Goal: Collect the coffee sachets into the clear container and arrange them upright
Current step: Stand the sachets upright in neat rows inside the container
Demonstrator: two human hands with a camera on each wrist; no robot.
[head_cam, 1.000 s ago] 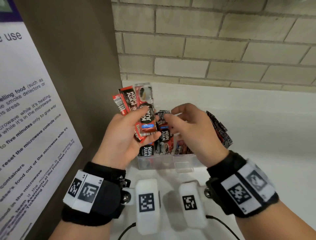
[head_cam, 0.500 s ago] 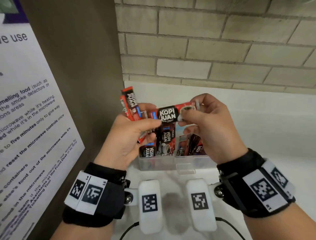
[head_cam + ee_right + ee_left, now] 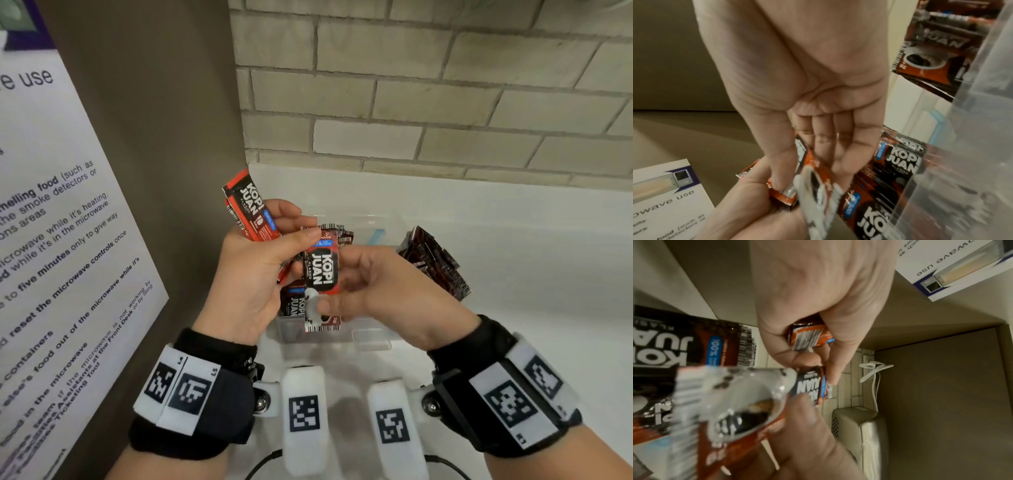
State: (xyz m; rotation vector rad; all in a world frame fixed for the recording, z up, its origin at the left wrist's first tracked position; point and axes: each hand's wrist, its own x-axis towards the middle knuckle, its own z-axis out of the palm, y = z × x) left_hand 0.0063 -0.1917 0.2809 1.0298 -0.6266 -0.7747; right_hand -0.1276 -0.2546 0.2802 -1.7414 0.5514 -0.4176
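Coffee sachets: red and black foil packs printed "KOPI JUAN", with blue labels and barcode-striped ends. The left hand [image 3: 251, 274] grips a small bundle of sachets [image 3: 253, 209], fingers curled round it, upper ends tilted far-left. The right hand [image 3: 373, 284] pinches one upright sachet [image 3: 320, 274] between thumb and fingers above the clear container [image 3: 371, 339]. More sachets stand inside it; a dark stack [image 3: 433, 262] leans at its right side. The container sits on a white table [image 3: 513, 240], backed by a pale brick wall [image 3: 411, 85]. A microwave notice [image 3: 51, 240] hangs left.
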